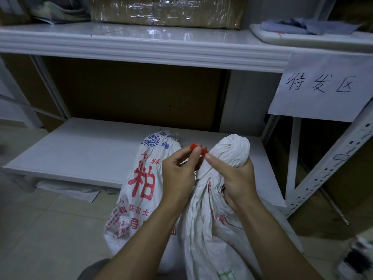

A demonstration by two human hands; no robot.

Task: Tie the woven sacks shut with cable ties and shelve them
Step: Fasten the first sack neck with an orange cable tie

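Note:
Two white woven sacks stand on the floor in front of me. The near sack (210,215) has its mouth bunched into a twisted knob (234,150). My right hand (236,178) grips the gathered neck just under that knob. My left hand (179,174) pinches a red cable tie (198,149) at the neck, its ends showing above my fingertips. Behind and to the left, a second sack (145,178) with red and blue printed characters leans against the low shelf.
A white lower shelf board (80,150) lies just beyond the sacks, with an upper shelf (141,43) carrying wrapped cartons. A paper sign (321,85) hangs on the right upright (331,168). Flat paper lies under the shelf edge on the tiled floor.

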